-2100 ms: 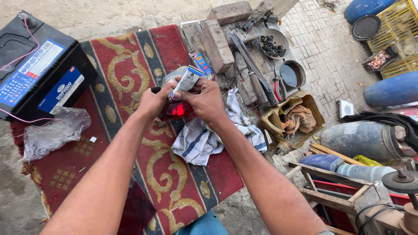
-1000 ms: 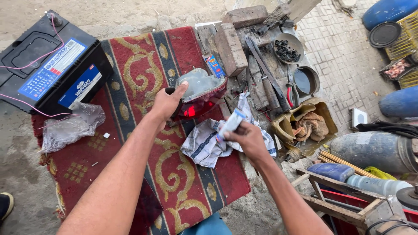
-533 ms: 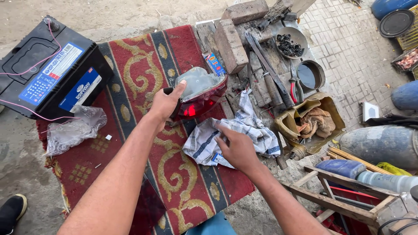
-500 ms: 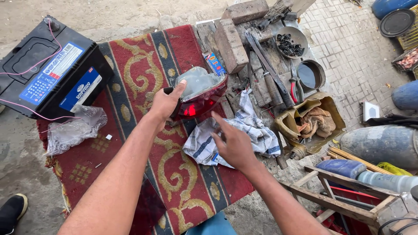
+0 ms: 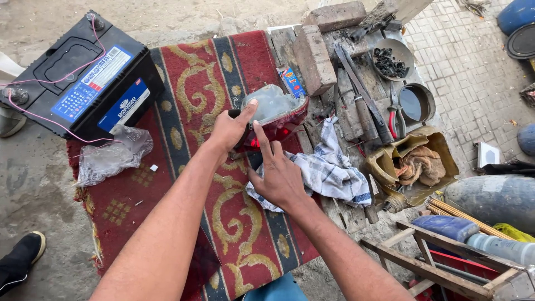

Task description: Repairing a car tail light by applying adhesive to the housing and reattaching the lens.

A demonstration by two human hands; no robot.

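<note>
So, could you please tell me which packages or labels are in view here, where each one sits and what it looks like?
Battery labels: blue and white rectangles on the top and side of the black car battery, upper left.
Small box: blue with red and yellow, flat on the rug beside the brick.
Plastic bag: clear, crumpled, below the battery.
White card: square, on the paving at right.

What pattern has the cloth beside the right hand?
The cloth is white with blue checks, in the head view.

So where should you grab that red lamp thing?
Probably by its two ends, coming from above. The red lamp housing lies long and curved on the rug; the left hand already grips the left end, and the right hand is at its near edge.
</note>
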